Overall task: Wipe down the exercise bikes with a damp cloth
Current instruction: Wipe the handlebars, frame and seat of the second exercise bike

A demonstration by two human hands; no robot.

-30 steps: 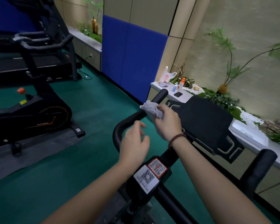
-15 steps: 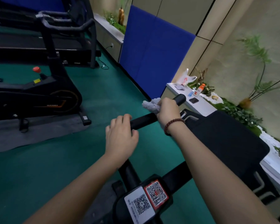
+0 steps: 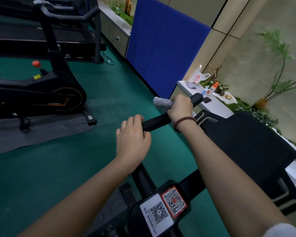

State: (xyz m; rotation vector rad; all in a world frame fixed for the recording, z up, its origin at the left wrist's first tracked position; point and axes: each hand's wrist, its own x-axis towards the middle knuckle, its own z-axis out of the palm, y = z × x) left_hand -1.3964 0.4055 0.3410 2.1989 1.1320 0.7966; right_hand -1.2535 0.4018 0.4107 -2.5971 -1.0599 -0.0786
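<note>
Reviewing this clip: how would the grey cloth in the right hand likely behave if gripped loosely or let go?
The cloth looks soft and floppy: it bunches in the right hand and a fuzzy end sticks out. It is probably light, since one hand holds it against the handlebar. Let go, it would likely slide off the round bar, not stay put.

Dim, even indoor light, soft focus, wide-angle bending and blur toward the edges.

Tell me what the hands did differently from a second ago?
The left hand, open and hovering before, came down and gripped the black handlebar. The right hand slid the grey cloth outward toward the bar's tip. The cloth stayed clamped in the right hand.
</note>
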